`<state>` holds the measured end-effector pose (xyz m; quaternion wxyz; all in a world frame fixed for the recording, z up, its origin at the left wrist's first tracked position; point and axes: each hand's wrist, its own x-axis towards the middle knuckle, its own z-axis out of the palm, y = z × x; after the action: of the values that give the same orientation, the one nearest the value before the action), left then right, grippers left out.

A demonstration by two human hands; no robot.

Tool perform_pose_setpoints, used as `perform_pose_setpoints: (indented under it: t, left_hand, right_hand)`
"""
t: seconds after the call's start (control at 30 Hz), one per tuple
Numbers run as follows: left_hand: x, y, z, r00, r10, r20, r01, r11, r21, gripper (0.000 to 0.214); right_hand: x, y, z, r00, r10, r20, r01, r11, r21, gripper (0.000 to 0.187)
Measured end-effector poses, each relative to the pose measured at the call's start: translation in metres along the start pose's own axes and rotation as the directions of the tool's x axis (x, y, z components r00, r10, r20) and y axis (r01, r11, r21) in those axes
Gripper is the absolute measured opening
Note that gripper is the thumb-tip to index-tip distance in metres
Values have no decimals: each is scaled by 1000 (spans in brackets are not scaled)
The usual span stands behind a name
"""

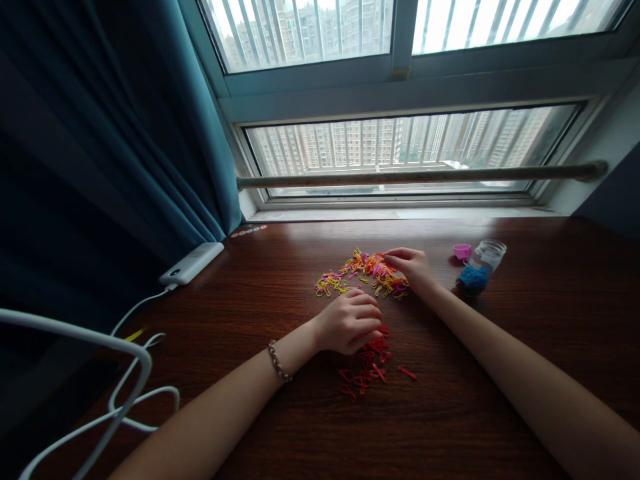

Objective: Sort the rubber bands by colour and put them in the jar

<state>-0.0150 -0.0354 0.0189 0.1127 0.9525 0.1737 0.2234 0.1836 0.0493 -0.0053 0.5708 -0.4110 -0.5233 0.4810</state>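
Note:
A mixed heap of small bulb-shaped pins [376, 267] in yellow, pink and orange lies spread on the dark wooden table. Over the right part of this heap reaches my right hand [411, 267], its fingertips pinched together among the pins; what is between them is too small to tell. Closer to me is a looser pile of red pins [367, 375]. My left hand [349, 321] sits between the two piles, fingers curled at the top edge of the red ones, and its palm side is hidden. One red pin [407, 373] lies apart on the right.
A clear jar [483, 267] with blue pins at its bottom leans to the right, a pink lid [462, 251] beside it. On the left lie a white power bank [193, 263] and looping white cable [145, 363]. Curtain and window bound the table [475, 413].

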Motion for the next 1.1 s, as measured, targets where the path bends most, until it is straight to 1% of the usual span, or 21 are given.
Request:
perform_pose_setpoints:
  t: [0.03,0.1,0.17,0.2,0.23,0.27,0.3,0.33,0.37,0.4,0.43,0.47,0.5,0.53,0.57,0.63,0.7,0.77,0.87,1.0,1.1]
  left_hand:
    - [-1,-2,0,1000,-13,-13,13,1000,10,19]
    - [-3,-11,0,988,-98,-122,105,993,54,22]
    - [-6,-26,1,932,-226,-285,264,959,103,24]
    - [-8,-34,1,894,-282,-349,342,931,124,25]
    - [-9,-41,1,868,-326,-374,404,903,149,26]
    - [-9,-46,1,857,-357,-372,443,879,177,26]
    - [-9,-50,1,857,-381,-347,466,861,206,28]
    - [-9,-53,1,867,-396,-302,470,851,233,30]
    - [-8,-55,2,881,-405,-245,462,849,255,33]
    - [-8,-55,2,891,-413,-186,451,851,269,36]
    - [-7,-55,3,897,-422,-133,442,854,274,39]
    - [-6,-55,3,896,-435,-91,442,854,273,42]
    - [-6,-56,4,890,-451,-64,451,851,268,44]
    - [-5,-56,5,880,-471,-55,468,844,261,46]
    - [-5,-56,6,869,-491,-56,488,835,255,48]
    - [-6,-58,8,851,-519,-79,521,817,245,52]
    - [-7,-61,9,834,-540,-113,550,800,239,55]
    - [-8,-63,10,816,-562,-139,578,782,231,55]
    - [-8,-65,10,783,-600,-165,622,752,216,54]
    - [-9,-66,9,727,-651,-220,686,704,182,49]
    - [-10,-67,8,691,-673,-264,719,677,156,42]
  right_hand:
    - [1,-1,-1,999,34,-3,-34,998,50,30]
    - [0,-6,-2,996,88,34,-92,987,130,30]
    - [-3,-17,-2,974,133,183,-157,980,123,27]
    - [-5,-23,-1,937,167,308,-198,978,72,26]
    - [-9,-29,0,869,211,448,-234,972,-5,25]
    - [-12,-34,2,776,259,575,-251,963,-95,26]
    - [-14,-38,4,690,293,662,-241,955,-171,27]
    - [-16,-40,7,649,300,699,-208,954,-216,29]
    - [-17,-40,9,666,275,694,-160,961,-227,31]
    - [-17,-38,11,729,220,649,-97,971,-220,32]
    - [-16,-34,12,809,140,572,-18,977,-214,32]
    - [-14,-29,12,874,47,483,74,971,-229,31]
    - [-12,-23,11,912,-45,407,168,948,-270,29]
    - [-10,-16,10,925,-129,357,255,908,-332,27]
    - [-8,-10,9,921,-199,335,331,854,-401,24]
    - [-6,0,7,886,-287,364,448,732,-513,21]
    - [-6,7,6,847,-313,429,523,633,-571,21]
    - [-8,11,7,823,-321,468,563,564,-604,23]
    - [-8,15,8,824,-336,457,566,504,-652,25]
    - [-6,19,6,833,-339,437,553,476,-684,25]
    - [-4,20,4,816,-329,475,578,453,-679,21]
